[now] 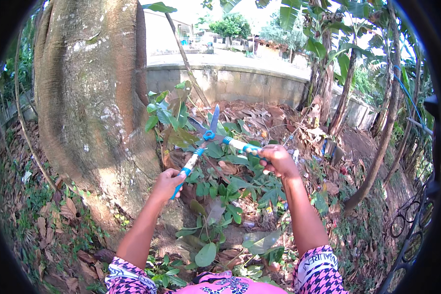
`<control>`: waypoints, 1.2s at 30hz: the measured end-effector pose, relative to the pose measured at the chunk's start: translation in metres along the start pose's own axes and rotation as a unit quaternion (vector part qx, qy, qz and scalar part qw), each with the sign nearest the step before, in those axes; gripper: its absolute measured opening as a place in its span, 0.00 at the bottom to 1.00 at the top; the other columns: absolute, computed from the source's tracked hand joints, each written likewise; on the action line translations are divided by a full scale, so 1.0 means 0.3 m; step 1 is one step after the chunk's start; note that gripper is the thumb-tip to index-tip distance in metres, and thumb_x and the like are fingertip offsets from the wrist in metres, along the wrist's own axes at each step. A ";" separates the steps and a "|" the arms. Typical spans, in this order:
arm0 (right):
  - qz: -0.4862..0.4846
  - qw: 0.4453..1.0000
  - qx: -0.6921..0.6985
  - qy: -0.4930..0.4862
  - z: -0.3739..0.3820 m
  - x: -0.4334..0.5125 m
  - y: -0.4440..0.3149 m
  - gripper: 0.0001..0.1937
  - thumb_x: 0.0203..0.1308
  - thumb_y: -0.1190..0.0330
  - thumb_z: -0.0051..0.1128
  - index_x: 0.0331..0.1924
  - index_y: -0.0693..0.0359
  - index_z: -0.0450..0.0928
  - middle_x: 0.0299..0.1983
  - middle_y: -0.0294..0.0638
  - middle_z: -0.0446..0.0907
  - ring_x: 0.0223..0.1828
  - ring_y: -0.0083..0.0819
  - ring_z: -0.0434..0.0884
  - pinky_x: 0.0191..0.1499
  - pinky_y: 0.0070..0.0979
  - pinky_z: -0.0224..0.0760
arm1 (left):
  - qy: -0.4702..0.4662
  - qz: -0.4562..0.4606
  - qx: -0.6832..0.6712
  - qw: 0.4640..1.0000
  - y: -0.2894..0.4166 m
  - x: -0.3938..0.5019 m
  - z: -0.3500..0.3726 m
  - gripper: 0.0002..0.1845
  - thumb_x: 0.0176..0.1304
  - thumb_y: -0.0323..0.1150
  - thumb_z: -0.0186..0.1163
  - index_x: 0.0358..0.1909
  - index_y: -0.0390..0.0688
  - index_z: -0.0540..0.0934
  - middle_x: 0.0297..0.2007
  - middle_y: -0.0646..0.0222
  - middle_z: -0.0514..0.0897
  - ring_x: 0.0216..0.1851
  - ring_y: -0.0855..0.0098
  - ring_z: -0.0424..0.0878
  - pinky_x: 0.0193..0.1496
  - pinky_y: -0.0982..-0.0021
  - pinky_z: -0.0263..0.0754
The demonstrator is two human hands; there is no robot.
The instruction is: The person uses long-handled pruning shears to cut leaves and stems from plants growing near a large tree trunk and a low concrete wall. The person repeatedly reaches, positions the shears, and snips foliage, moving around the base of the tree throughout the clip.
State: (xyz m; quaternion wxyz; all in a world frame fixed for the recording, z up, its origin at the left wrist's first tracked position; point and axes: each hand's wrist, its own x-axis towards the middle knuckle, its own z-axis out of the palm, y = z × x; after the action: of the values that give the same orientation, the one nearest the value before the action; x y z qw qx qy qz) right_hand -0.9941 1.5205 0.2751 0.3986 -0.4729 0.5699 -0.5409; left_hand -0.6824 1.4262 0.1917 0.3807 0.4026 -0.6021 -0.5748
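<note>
A pair of hedge shears (209,135) with blue and white handles is held out in front of me, its two blades spread apart. My left hand (168,183) grips the lower-left handle, and my right hand (277,160) is closed around the right one. Just beyond the pivot, the blades point up and away among the leaves of a green leafy plant (168,113) beside the trunk. Whether the blades touch any stem I cannot tell. Low green foliage (239,183) spreads below the shears, between my forearms.
A thick tree trunk (92,92) stands close on the left. Behind the plants runs a concrete block wall (242,84). Banana plants (325,73) and a thin leaning trunk (380,147) rise at right, near black curled metalwork (408,235). Dry leaves (69,209) litter the sloping ground.
</note>
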 end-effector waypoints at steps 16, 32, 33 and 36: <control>0.068 0.993 0.050 0.079 -0.061 -0.025 0.191 0.10 0.57 0.67 0.52 0.34 0.66 0.72 0.15 0.33 0.68 0.07 0.15 0.58 0.13 0.16 0.60 | -0.084 0.016 0.075 0.994 -0.128 0.231 0.035 0.16 0.50 0.37 0.66 0.33 0.35 0.76 0.18 0.73 0.74 0.14 0.81 0.69 0.13 0.77 0.64; 0.108 0.960 0.142 0.215 -0.162 -0.289 0.517 0.10 0.59 0.69 0.50 0.39 0.68 0.72 0.18 0.37 0.70 0.09 0.17 0.63 0.14 0.15 0.65 | -0.270 -0.079 0.246 0.928 -0.314 0.347 0.319 0.17 0.48 0.32 0.65 0.34 0.33 0.70 0.21 0.67 0.76 0.15 0.76 0.73 0.16 0.73 0.65; 0.111 0.958 0.142 0.222 -0.168 -0.306 0.522 0.10 0.59 0.70 0.50 0.40 0.68 0.72 0.18 0.37 0.70 0.09 0.17 0.63 0.14 0.15 0.65 | -0.265 -0.089 0.217 0.935 -0.353 0.360 0.343 0.16 0.47 0.31 0.66 0.32 0.34 0.70 0.21 0.66 0.76 0.15 0.75 0.73 0.17 0.71 0.65; 0.103 0.959 0.142 0.221 -0.217 -0.341 0.545 0.12 0.59 0.69 0.50 0.42 0.68 0.72 0.18 0.36 0.70 0.10 0.17 0.63 0.14 0.14 0.64 | -0.232 -0.101 0.176 0.951 -0.401 0.371 0.424 0.15 0.41 0.28 0.67 0.27 0.36 0.69 0.20 0.64 0.76 0.15 0.72 0.74 0.19 0.68 0.67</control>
State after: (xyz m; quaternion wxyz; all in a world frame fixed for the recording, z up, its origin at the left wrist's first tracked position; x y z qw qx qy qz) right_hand -1.0505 1.6301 0.1132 0.3794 -0.2189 0.6069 -0.6632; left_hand -0.8367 1.3709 0.0650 0.0929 0.3776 -0.7218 -0.5726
